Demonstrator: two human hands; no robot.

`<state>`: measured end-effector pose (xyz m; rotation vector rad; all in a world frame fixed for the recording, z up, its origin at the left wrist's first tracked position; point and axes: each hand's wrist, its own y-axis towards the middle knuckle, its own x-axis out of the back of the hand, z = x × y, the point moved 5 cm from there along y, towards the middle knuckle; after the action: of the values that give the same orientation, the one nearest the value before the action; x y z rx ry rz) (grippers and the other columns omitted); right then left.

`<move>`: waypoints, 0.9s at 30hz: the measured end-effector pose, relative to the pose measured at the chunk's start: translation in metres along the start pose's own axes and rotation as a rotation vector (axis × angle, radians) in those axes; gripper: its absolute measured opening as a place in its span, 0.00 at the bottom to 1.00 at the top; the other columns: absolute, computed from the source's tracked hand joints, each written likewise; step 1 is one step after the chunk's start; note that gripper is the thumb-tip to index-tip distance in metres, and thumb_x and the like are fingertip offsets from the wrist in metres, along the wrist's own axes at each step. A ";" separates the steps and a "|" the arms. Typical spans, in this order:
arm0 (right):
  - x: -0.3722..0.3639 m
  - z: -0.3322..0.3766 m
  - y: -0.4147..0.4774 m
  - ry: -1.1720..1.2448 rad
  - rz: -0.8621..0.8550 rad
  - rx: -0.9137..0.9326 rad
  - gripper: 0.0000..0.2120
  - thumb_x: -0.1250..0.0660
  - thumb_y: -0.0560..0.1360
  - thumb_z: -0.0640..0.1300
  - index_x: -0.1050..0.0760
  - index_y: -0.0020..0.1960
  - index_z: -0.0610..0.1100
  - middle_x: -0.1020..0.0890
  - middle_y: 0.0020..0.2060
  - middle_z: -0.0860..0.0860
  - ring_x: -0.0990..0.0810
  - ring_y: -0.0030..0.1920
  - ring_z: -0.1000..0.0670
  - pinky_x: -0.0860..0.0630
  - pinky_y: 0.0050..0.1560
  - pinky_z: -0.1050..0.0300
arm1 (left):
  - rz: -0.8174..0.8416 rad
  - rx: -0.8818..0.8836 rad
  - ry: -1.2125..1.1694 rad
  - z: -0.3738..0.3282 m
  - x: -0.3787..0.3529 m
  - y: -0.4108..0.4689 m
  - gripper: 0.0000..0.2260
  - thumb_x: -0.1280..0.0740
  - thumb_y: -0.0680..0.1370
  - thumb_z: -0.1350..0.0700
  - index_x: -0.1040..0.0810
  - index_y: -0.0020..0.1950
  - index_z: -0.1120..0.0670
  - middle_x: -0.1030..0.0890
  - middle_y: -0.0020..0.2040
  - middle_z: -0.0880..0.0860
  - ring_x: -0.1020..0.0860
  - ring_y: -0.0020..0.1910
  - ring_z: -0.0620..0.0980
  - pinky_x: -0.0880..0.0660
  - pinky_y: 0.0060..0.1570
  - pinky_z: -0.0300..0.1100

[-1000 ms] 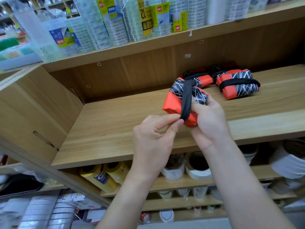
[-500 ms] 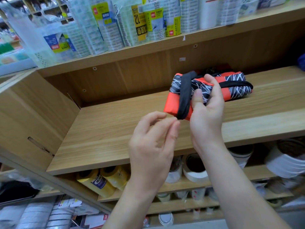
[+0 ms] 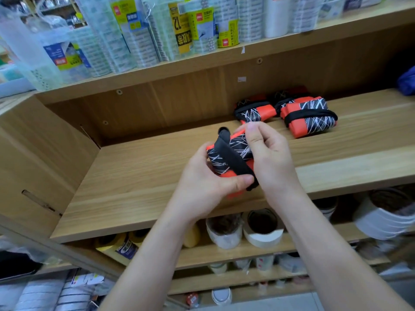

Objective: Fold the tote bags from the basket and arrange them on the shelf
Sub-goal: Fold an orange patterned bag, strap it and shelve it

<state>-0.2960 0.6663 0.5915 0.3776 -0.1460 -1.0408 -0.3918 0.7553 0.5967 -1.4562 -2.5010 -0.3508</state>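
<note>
Head view: the orange, black-and-white-lined folded fabric tote bag [image 3: 233, 151] is clamped between 2 hands above the pale wooden shelf [image 3: 134, 176]. The left hand [image 3: 202, 189] grips its near end and the right hand [image 3: 269, 158] pinches its far end. Matching shelved bundles [image 3: 310, 117] lie up-right, nearer the right hand.

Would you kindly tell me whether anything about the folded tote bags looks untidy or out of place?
One thing: on the folded tote bag gripped by the left hand and right hand, the black strap runs slantwise and its far end loops up loose. The shelved bundles have straps wrapped flat. Nothing looks damaged.
</note>
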 end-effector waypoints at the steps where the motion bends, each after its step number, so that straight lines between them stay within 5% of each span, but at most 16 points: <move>1: 0.001 0.002 0.001 -0.041 0.011 0.060 0.13 0.42 0.82 0.48 0.25 0.45 0.43 0.20 0.35 0.46 0.21 0.36 0.47 0.24 0.38 0.46 | 0.042 -0.010 -0.036 0.000 0.001 0.002 0.23 0.19 0.66 0.57 0.23 0.57 0.52 0.15 0.47 0.48 0.18 0.45 0.43 0.23 0.47 0.39; 6: 0.006 0.004 0.003 -0.204 0.213 0.142 0.03 0.41 0.79 0.48 0.34 0.51 0.50 0.29 0.25 0.46 0.31 0.25 0.50 0.35 0.28 0.51 | 0.201 -0.015 -0.053 -0.007 0.014 0.007 0.28 0.23 0.68 0.56 0.26 0.66 0.43 0.15 0.47 0.59 0.16 0.47 0.57 0.19 0.48 0.49; 10: 0.007 0.005 0.005 -0.406 0.271 0.226 0.03 0.45 0.81 0.46 0.38 0.53 0.49 0.30 0.25 0.49 0.30 0.25 0.52 0.35 0.28 0.50 | 0.301 -0.023 -0.058 -0.006 0.006 0.015 0.23 0.26 0.69 0.65 0.22 0.64 0.54 0.15 0.52 0.52 0.16 0.51 0.49 0.21 0.46 0.37; 13: 0.012 0.001 0.009 -0.421 0.280 0.169 0.03 0.45 0.83 0.47 0.36 0.52 0.48 0.28 0.26 0.55 0.29 0.28 0.55 0.36 0.33 0.55 | 0.208 -0.073 -0.039 -0.003 0.001 0.022 0.16 0.26 0.69 0.61 0.18 0.56 0.55 0.14 0.49 0.52 0.16 0.49 0.49 0.21 0.47 0.39; 18: 0.031 -0.007 0.020 -0.548 0.241 0.052 0.07 0.42 0.82 0.49 0.29 0.57 0.50 0.22 0.42 0.56 0.22 0.46 0.49 0.25 0.50 0.47 | -0.139 -0.054 -0.195 0.012 0.003 0.037 0.12 0.26 0.67 0.54 0.17 0.50 0.50 0.14 0.46 0.50 0.16 0.47 0.49 0.20 0.49 0.43; 22: 0.052 -0.016 0.025 -0.441 0.152 0.011 0.10 0.37 0.80 0.42 0.22 0.55 0.55 0.20 0.43 0.60 0.22 0.47 0.59 0.26 0.51 0.58 | -0.012 0.073 -0.147 0.023 -0.011 0.046 0.18 0.25 0.66 0.53 0.20 0.54 0.54 0.14 0.48 0.52 0.17 0.48 0.49 0.21 0.49 0.38; 27: 0.061 -0.032 0.030 -0.304 0.334 -0.165 0.15 0.38 0.81 0.39 0.23 0.53 0.60 0.18 0.48 0.57 0.20 0.51 0.55 0.24 0.58 0.54 | 0.117 0.145 -0.101 0.020 -0.017 0.055 0.27 0.24 0.65 0.53 0.24 0.62 0.43 0.15 0.50 0.56 0.16 0.49 0.53 0.19 0.51 0.45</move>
<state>-0.2309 0.6346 0.5691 0.0390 -0.3797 -0.7666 -0.3368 0.7741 0.5780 -1.5884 -2.4447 -0.0751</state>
